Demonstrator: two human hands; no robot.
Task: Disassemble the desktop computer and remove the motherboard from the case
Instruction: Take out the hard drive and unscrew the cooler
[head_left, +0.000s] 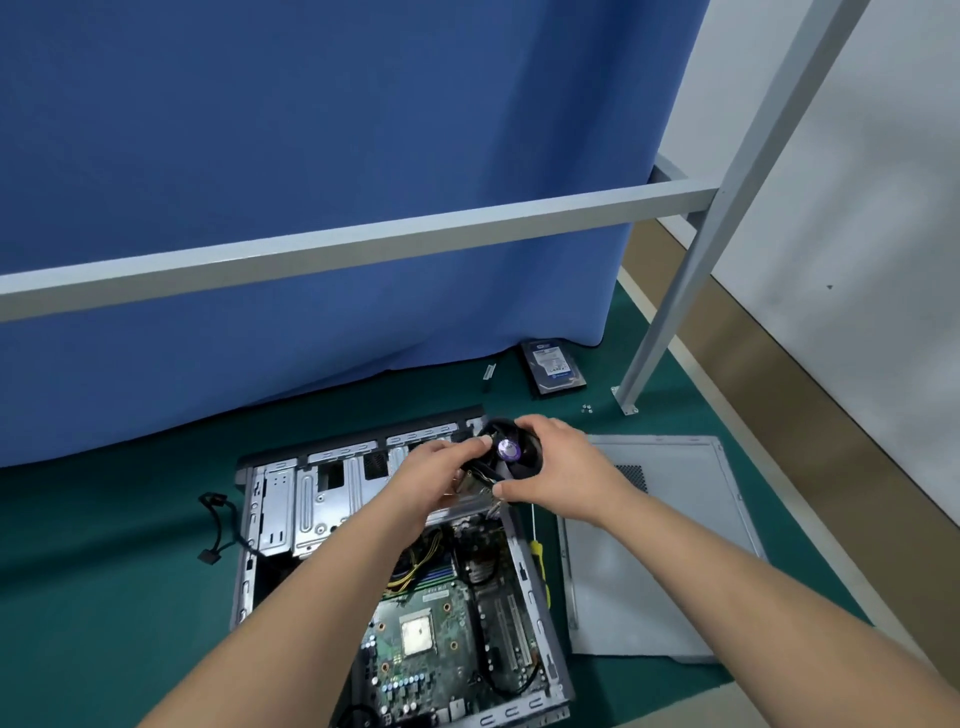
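Observation:
An open grey computer case (270, 519) lies on its side on the green floor. Its green motherboard (441, 639) sits inside, with the bare CPU (416, 630) showing in the socket. Above the case's far end I hold a CPU cooler (506, 451), a black fan with a purple hub on a metal heatsink. My left hand (431, 478) grips its left side and my right hand (558, 470) wraps its right side. The heatsink is partly hidden by my hands.
The removed side panel (665, 561) lies right of the case, with a yellow-handled screwdriver (537, 556) between them. A hard drive (553, 366) and small screws (587, 408) lie near a grey frame leg (654, 332). A black cable (213, 530) trails left. A blue curtain hangs behind.

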